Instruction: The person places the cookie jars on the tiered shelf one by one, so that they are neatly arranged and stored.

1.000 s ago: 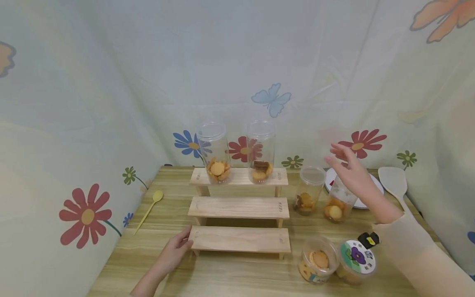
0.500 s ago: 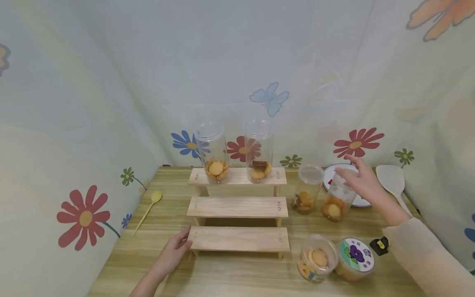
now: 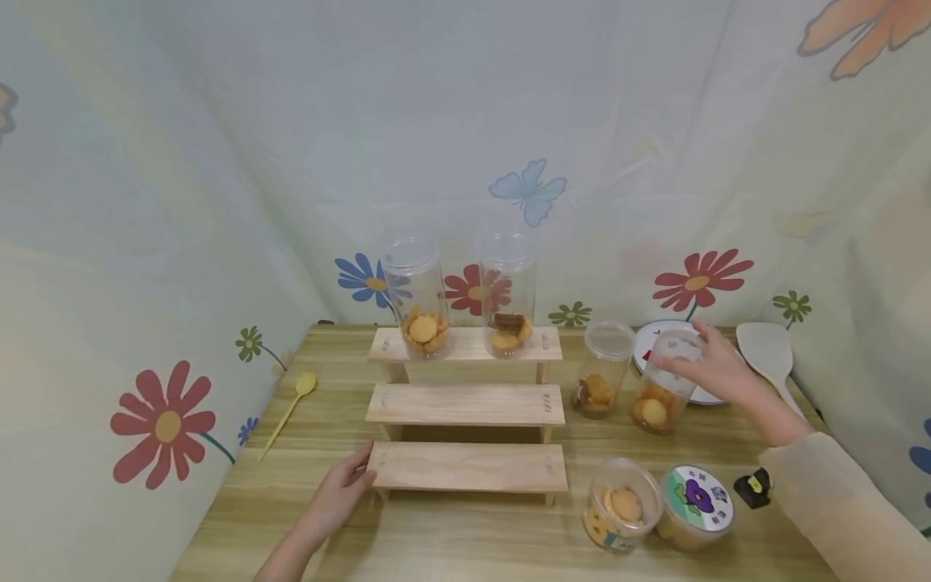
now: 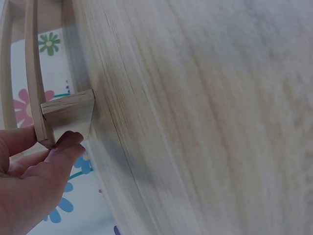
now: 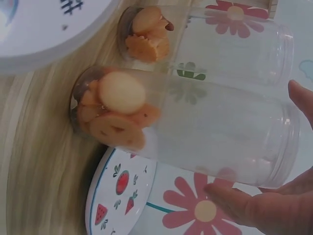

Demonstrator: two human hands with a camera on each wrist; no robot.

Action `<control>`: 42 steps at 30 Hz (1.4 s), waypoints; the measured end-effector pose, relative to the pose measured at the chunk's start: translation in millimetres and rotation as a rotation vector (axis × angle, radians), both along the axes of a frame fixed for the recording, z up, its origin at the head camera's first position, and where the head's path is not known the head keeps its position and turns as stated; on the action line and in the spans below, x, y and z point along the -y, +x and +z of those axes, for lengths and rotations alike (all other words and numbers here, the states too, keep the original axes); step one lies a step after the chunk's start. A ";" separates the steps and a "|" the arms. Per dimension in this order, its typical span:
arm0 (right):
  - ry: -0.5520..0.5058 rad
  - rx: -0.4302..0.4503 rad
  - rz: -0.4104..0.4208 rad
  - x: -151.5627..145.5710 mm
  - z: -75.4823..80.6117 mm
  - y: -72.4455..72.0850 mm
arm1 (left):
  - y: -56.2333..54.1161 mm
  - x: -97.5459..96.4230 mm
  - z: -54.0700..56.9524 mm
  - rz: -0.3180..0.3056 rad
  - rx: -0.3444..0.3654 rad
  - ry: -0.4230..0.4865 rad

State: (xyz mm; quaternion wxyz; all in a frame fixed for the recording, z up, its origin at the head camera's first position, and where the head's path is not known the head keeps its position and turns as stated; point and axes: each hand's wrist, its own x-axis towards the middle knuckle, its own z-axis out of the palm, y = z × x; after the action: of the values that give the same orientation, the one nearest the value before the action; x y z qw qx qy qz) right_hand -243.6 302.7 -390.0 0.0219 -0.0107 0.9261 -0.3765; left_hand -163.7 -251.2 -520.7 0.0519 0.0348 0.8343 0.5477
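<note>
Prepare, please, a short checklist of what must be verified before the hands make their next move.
1. Left hand holding the left end of the lowest step: ok.
2. Right hand positioned at the top of the jar by the plate: ok.
3. Firm contact of the right hand with that jar: cannot tell; the fingers look spread.
4. That jar separated from the patterned plate: cannot tell; they overlap in both views.
5. Neighbouring tall jar apart from the right hand: ok; the head view shows a gap.
</note>
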 end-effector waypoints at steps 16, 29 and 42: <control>-0.041 -0.030 0.029 -9.5 -15.1 9.5 | -0.1 -2.1 2.1 0.003 0.009 0.005; -0.020 -0.008 -0.011 -10.0 -19.8 12.0 | 1.0 -1.8 0.6 0.008 0.016 0.013; -0.070 -0.015 -0.017 -8.8 -10.3 16.5 | -0.5 0.2 -0.8 0.009 0.014 0.012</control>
State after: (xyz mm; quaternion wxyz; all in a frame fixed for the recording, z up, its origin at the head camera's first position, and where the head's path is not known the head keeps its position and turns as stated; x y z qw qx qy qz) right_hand -227.2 311.5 -400.2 0.0113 -0.0064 0.9125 -0.4088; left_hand -164.1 -251.4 -521.4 0.0552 0.0276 0.8308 0.5531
